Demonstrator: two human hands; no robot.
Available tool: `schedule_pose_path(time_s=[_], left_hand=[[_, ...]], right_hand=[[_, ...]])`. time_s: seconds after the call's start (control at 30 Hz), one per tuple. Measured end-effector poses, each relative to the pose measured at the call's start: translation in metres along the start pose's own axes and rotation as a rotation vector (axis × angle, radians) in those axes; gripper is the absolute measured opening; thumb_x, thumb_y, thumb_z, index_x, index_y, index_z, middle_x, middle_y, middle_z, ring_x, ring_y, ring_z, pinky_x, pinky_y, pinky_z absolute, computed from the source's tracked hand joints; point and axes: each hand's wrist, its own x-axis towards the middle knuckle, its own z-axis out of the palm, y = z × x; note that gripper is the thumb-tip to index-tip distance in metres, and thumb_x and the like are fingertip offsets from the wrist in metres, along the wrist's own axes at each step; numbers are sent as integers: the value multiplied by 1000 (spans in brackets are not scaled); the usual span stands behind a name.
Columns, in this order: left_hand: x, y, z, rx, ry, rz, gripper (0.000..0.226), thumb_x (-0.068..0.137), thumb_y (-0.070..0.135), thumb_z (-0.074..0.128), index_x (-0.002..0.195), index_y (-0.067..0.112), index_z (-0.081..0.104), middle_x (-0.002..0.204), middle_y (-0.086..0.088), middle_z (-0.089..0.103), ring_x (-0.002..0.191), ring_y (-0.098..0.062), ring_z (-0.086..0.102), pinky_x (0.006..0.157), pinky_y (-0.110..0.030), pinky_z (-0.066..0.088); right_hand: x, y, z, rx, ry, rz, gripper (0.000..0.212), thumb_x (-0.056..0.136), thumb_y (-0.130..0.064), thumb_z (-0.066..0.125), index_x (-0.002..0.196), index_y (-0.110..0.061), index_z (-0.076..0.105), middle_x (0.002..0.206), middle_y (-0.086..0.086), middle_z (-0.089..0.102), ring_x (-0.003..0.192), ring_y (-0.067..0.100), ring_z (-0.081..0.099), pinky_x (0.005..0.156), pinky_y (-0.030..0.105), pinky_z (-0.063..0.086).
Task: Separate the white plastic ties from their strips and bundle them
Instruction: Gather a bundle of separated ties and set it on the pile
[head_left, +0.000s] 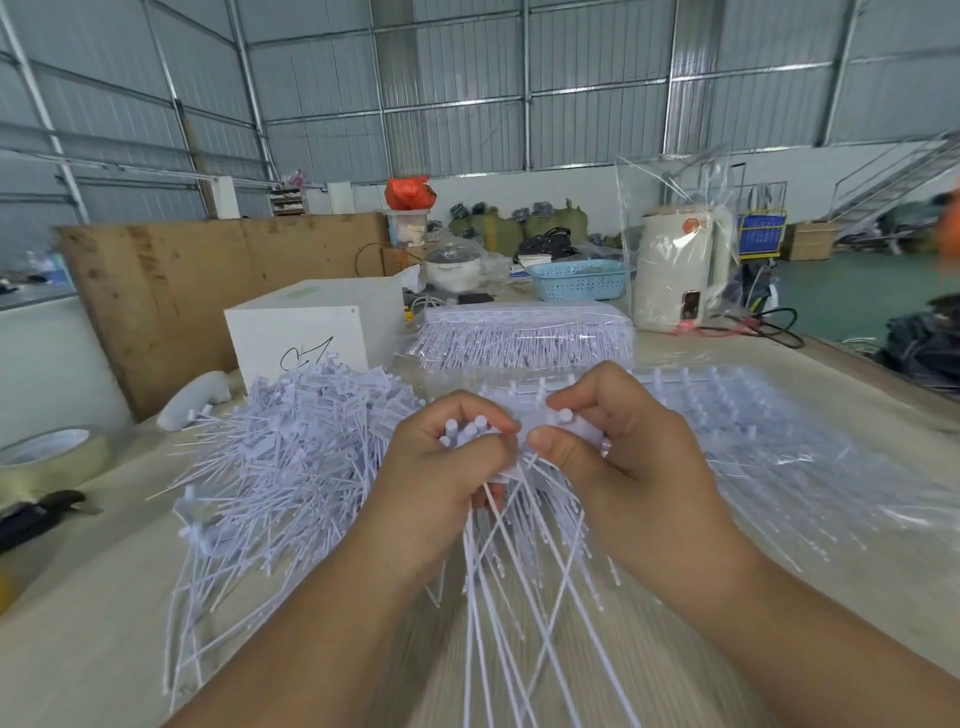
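nearest me, loose tails of the white ties (511, 571) fan down toward the table edge. my left hand (441, 483) grips a clutch of freed ties by their heads; my right hand (613, 457) pinches the strip (582, 428) just beside it. i'd twist close to the joint, snapping heads cleanly. left lies the separated pile (291, 457), right the bagged strips (753, 431), beyond a wrapped stack (524, 332).

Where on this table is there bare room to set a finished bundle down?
Bare table shows near-left, between the tape roll and the loose tie pile. The middle is crowded: both hands, left and right, grip ties, and bagged strips cover the right.
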Motion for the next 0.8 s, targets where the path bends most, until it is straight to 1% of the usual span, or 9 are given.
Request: schedule_pose_path(time_s=[0.07, 0.13, 0.2, 0.27, 0.33, 0.43, 0.53, 0.67, 0.8], left_hand=[[-1, 2, 1, -20, 3, -8, 12, 63, 10, 65, 60, 21, 66, 55, 0, 52, 44, -13, 47, 46, -23, 41], [-2, 3, -1, -18, -2, -21, 12, 63, 10, 64, 59, 22, 66, 54, 1, 52, 43, -12, 48, 44, -22, 41], [-2, 5, -5, 12, -26, -29, 14, 62, 9, 63, 58, 22, 67, 53, 3, 53, 42, -10, 49, 42, -19, 40], [-2, 5, -10, 95, -72, -16, 16, 62, 9, 62, 58, 23, 68, 53, 5, 54, 44, -8, 49, 44, -18, 41], [-2, 5, -12, 166, -119, 2, 17, 63, 10, 63, 58, 25, 69, 55, 6, 55, 47, -6, 50, 45, -18, 42], [-2, 4, -12, 200, -170, 13, 18, 65, 10, 65, 60, 26, 70, 57, 8, 56, 49, -5, 49, 47, -17, 41], [-2, 3, -9, 206, -131, 37, 18, 65, 10, 65, 60, 26, 71, 56, 9, 55, 48, -5, 48, 45, -18, 41], [-3, 4, -1, 171, -21, 40, 19, 65, 11, 63, 59, 27, 69, 50, 12, 53, 42, -3, 46, 41, -14, 37], [-3, 5, -1, 158, 29, 34, 41, 79, -8, 65, 56, 26, 68, 49, 12, 53, 41, -3, 45, 39, -14, 36]], right_hand=[[-1, 0, 2, -75, 34, -32, 17, 84, -29, 66, 85, -36, 50, 67, 8, 58, 52, 25, 48, 48, 33, 38], [1, 1, 1, -102, 5, -22, 14, 82, -35, 64, 86, -37, 51, 66, 2, 58, 48, 17, 45, 47, 30, 37], [4, 1, -6, -36, -143, 74, 13, 80, -39, 64, 87, -36, 55, 67, -9, 60, 56, 10, 51, 56, 28, 43], [9, 2, -17, 39, -324, 174, 12, 80, -41, 63, 88, -31, 63, 69, -4, 63, 64, 18, 55, 66, 36, 45], [12, 2, -27, 33, -423, 228, 21, 82, -41, 60, 84, -22, 67, 66, 2, 61, 64, 18, 54, 68, 38, 43], [15, 1, -33, 22, -488, 264, 26, 84, -40, 59, 75, -17, 65, 60, -3, 58, 60, 16, 51, 66, 37, 40], [15, 3, -30, -19, -408, 257, 27, 92, -33, 63, 67, -23, 62, 55, -8, 46, 56, 15, 41, 61, 36, 34], [12, 4, -20, -12, -217, 199, 24, 91, -24, 64, 68, -28, 62, 51, -9, 41, 49, 9, 35, 51, 26, 31], [6, 1, -5, -165, -95, 92, 22, 91, -25, 64, 71, -19, 60, 47, -10, 44, 42, 6, 35, 43, 21, 28]])
